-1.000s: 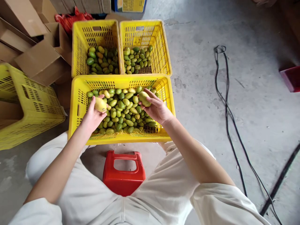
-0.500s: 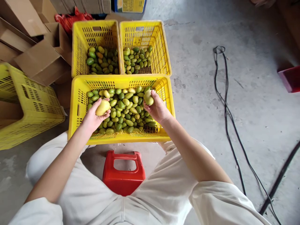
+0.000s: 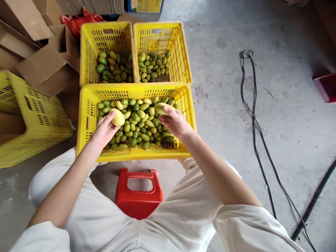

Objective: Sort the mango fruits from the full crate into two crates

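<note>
Our left hand [image 3: 105,130] grips a ripe oval yellow mango [image 3: 117,117] in its fingertips, and our right hand [image 3: 175,123] closes on a pale yellow-green oval mango [image 3: 162,109]. We hold both just above the heap of small green mangoes [image 3: 136,122] in the near yellow slotted plastic crate [image 3: 88,122]. Beyond it stand two more yellow plastic crates [image 3: 132,45], side by side, each partly filled with green fruit. A red plastic stool [image 3: 138,199] sits between our knees.

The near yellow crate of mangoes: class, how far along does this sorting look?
Done: two far crates each hold a shallow layer. In hand: left hand grips a yellow mango, right hand a greener one. Left: the near crate is well filled.
</note>
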### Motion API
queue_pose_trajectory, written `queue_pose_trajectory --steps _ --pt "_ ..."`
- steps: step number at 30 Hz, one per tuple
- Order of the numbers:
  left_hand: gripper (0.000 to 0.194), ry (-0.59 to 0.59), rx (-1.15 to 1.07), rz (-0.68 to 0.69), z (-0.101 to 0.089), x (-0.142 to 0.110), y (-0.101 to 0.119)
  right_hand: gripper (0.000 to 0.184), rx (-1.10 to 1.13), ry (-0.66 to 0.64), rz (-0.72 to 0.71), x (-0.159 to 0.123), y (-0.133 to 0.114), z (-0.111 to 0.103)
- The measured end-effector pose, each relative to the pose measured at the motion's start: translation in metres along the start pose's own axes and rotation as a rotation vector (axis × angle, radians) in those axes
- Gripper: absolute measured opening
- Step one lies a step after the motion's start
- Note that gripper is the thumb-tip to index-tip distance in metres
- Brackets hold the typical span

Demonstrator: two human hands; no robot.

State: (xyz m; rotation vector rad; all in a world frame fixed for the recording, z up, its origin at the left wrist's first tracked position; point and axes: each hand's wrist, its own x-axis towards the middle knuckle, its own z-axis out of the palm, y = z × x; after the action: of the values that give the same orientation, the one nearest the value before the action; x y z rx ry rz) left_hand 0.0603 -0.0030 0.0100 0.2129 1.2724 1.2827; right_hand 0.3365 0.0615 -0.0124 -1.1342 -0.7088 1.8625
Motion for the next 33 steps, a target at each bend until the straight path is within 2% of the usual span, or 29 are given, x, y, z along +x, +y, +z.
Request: queue_pose_trajectory --steps 4,9,14,18,21,24,28,33 --pt "0.029 0.006 -0.044 -0.04 0.001 0.0 0.001 0.062 0.014 -0.013 -0.016 0.004 0.005 -0.006" --pt "0.024 -0.001 -0.057 -0.156 0.009 -0.006 0.011 0.051 0.069 -0.047 -0.058 0.006 0.006 -0.002" --pt "0.026 -0.071 -0.034 -0.206 0.009 -0.008 0.014 0.057 0.071 -0.091 -0.038 0.0 0.001 0.005" --pt "0.028 -0.123 0.024 -0.113 0.004 -0.004 0.006 0.059 0.019 -0.046 -0.025 -0.004 -0.003 0.005" --pt "0.038 -0.144 0.07 -0.018 0.0 0.0 -0.001 0.06 -0.002 -0.073 -0.012 -0.005 -0.007 0.003" --pt "0.045 -0.183 0.072 0.012 -0.002 0.002 -0.004 0.062 0.001 -0.114 -0.003 -0.005 -0.011 0.001" --pt "0.039 -0.187 0.104 0.016 -0.003 0.001 -0.002 0.062 -0.029 -0.136 0.047 -0.006 -0.011 0.002" --pt "0.032 -0.12 0.12 0.012 -0.003 0.0 -0.003 0.066 -0.028 -0.129 -0.025 -0.004 -0.006 0.003"
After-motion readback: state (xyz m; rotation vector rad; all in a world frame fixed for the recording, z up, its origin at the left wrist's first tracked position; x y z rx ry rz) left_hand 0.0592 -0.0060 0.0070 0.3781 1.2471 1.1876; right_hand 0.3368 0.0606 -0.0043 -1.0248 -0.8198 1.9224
